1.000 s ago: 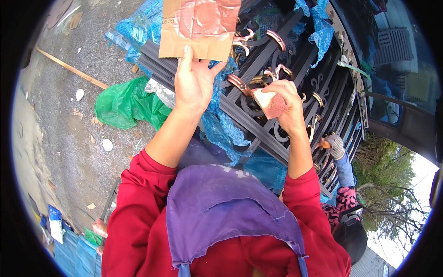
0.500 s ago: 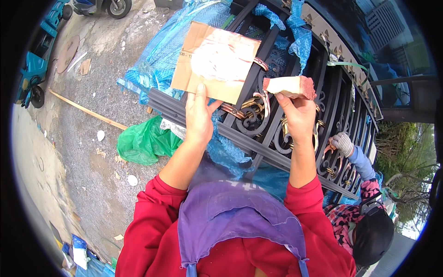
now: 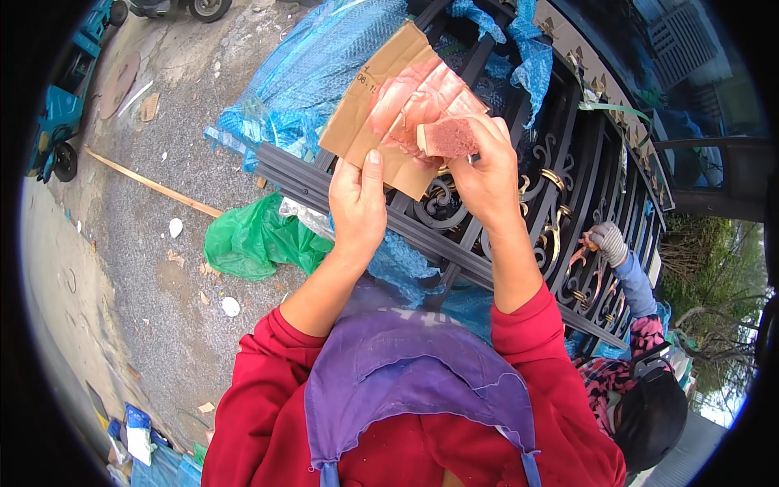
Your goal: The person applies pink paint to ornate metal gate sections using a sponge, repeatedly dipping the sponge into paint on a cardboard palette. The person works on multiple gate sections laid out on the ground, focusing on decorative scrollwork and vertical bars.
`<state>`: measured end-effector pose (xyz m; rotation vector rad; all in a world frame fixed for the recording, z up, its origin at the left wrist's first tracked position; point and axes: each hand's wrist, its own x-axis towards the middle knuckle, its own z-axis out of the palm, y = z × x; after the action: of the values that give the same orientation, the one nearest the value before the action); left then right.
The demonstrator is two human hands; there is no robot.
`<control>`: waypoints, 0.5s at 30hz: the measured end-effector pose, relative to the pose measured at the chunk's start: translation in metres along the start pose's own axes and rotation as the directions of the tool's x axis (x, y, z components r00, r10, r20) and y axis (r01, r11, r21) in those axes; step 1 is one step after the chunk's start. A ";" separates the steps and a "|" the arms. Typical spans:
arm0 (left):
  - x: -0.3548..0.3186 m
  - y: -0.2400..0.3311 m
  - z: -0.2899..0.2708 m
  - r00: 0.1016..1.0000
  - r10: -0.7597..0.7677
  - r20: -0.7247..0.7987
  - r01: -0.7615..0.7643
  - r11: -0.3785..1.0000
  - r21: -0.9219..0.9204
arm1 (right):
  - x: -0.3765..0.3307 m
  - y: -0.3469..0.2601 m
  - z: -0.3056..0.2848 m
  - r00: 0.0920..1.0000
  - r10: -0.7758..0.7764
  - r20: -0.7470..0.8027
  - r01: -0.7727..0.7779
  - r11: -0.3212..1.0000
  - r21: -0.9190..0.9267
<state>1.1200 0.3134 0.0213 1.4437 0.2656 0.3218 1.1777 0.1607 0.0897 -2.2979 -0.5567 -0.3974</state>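
Note:
My left hand (image 3: pixel 357 203) grips the lower edge of a brown cardboard piece (image 3: pixel 357 118), thumb on its face. Reddish-pink, shiny smears cover much of that face. Between the fingers of my right hand (image 3: pixel 489 170) is a small sponge block (image 3: pixel 450 139), pale on one side and dull red on the other. It is at the smeared part of the card, touching or very close; I cannot tell which. Beneath both hands lies a dark metal gate (image 3: pixel 454 258) with bars and curled scrolls, some coloured gold or copper.
To the right a co-worker's gloved hand (image 3: pixel 607 243) is at the gate's scrolls. Blue bubble wrap (image 3: pixel 284 89) covers the gate's far left end. A green plastic bag (image 3: pixel 256 235) and a wooden strip (image 3: pixel 154 186) lie on the ground at left.
My right hand has brought the sponge leftward from above the scrolls to the cardboard. The card has tilted, turning clockwise, and its glare has faded. The co-worker's gloved hand has shifted slightly.

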 end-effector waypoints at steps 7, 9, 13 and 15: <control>0.001 -0.003 -0.006 0.999 0.037 -0.017 -0.037 0.999 0.013 | -0.002 0.005 0.003 0.988 -0.120 0.095 0.112 0.990 0.081; 0.003 0.000 -0.014 0.999 -0.023 -0.049 0.023 1.000 -0.008 | -0.001 0.007 -0.013 0.979 -0.029 0.201 0.020 0.998 0.051; 0.020 -0.005 -0.040 0.985 -0.046 -0.169 0.034 0.997 -0.072 | -0.018 0.038 -0.031 0.943 0.195 0.270 -0.247 0.953 0.173; 0.025 -0.014 -0.049 0.981 -0.011 -0.192 -0.012 0.993 -0.118 | -0.023 0.044 -0.024 0.929 0.152 0.338 -0.209 0.968 0.139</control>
<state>1.1254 0.3669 0.0027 1.2972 0.3965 0.4714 1.1771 0.1087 0.0708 -2.2330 -0.5089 0.1213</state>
